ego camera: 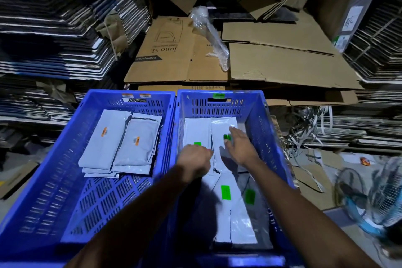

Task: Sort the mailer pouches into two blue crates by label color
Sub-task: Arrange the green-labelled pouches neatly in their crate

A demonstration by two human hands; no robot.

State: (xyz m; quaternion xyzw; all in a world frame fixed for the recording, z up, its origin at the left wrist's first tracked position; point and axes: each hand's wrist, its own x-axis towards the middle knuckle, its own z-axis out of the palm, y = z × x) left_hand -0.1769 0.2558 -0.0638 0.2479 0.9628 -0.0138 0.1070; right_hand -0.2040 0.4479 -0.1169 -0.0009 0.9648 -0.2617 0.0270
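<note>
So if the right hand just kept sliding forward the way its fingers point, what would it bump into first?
Probably the far wall of the right crate; the right hand lies flat on a green-labelled pouch, though depth is hard to judge.

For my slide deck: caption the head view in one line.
Both hands, left hand and right hand, arrange green-labelled pouches in the right crate; orange-labelled pouches fill the left crate.

Dim warehouse light; forearms shadowed; wide-angle bending at edges; slight motion blur.

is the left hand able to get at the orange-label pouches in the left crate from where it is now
Probably yes. The left hand is over the right crate, just across the shared wall from the orange-label pouches, which lie uncovered in the open-topped left crate.
</note>
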